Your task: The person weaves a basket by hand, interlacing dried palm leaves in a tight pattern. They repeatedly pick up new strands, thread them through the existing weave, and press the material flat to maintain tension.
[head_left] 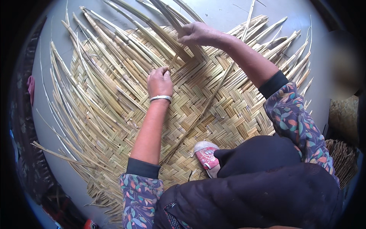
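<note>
The right hand (198, 34) is closed around a raised group of flat strips (167, 14), its thumb and fingers pinched together. Above that hand the strips run out of view; below it they drop into the woven mat (232, 118), which spreads under and around both hands. Holding them up like this probably lifts them clear of the weave beneath, so that the spot between the two hands lies within reach. Just to the left of that grip and lower, the left hand (159, 82) sits close over the mat, fingers curled and mostly closed — a short strip end (173, 61) shows at its fingertips, but I cannot tell whether it is pinched or merely touched.

Long loose stalks (99, 87) fan out to the left of the left hand, likely unwoven ends left free at the mat's edge. A thin stick (206, 107) lies slantwise across the weave, passing beneath the right forearm. Well below the right hand, a pink shoe (207, 154) rests on the mat, perhaps steadying it.

As for containers, a woven piece (344, 116) stands far right of the right hand — possibly a basket, though its inside is hidden
</note>
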A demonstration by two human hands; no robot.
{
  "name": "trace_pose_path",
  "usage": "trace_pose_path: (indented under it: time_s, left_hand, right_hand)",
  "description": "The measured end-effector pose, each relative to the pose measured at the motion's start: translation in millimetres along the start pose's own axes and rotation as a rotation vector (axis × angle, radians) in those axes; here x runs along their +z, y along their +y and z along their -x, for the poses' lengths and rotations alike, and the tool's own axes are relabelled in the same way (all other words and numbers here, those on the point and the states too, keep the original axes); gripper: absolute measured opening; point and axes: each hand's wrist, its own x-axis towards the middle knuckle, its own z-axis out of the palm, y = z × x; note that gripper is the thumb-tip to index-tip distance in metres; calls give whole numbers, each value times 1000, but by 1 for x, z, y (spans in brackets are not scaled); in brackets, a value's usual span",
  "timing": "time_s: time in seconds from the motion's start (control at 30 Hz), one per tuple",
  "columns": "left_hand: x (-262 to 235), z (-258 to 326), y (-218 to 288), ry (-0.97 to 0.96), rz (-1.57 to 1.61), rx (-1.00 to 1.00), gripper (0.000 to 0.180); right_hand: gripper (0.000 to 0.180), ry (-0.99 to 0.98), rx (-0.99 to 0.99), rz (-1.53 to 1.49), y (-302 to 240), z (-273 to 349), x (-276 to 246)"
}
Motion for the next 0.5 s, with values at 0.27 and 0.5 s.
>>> trace_pose_path:
  time_s: [0.27,0.5]
  left_hand:
    - [3,31,-1,170,-172,371,45]
    - [13,54,-6,166,-476,401,57]
  right_hand:
    - [21,-18,166,183,-13,31,0]
    - [26,4,102,269,-9,32,4]
